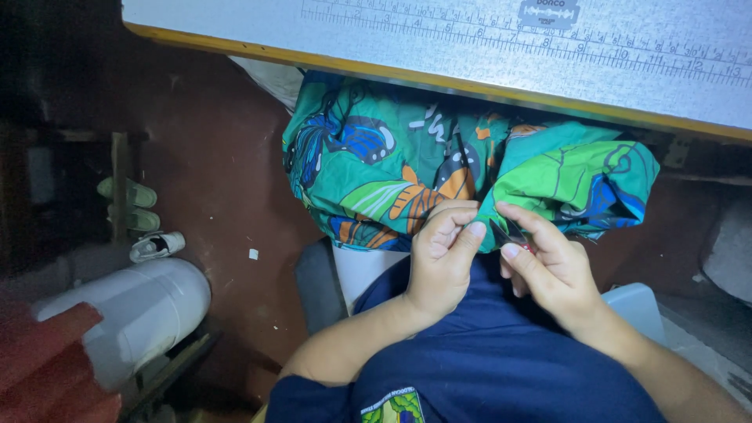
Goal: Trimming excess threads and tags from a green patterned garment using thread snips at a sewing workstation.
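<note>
At lower left lies a white cylinder [145, 313], with pale sandals [129, 205] above it on the brown floor. In the centre, the left hand [440, 262] curls closed, pinching the green printed fabric [439, 160] (butterfly pattern), which hangs from under the bench [439, 39] along the top. Just right, the right hand [552, 266] pinches a small red-and-dark tool [513, 236] against the fabric's edge.

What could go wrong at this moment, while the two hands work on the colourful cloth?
The right hand pinches a small dark, red-tipped tool, perhaps a cutter, close to the left hand's fingertips; a slip might nick them. It could also snag the printed cloth. The cloth hangs from the table edge and might slide to the floor.
</note>
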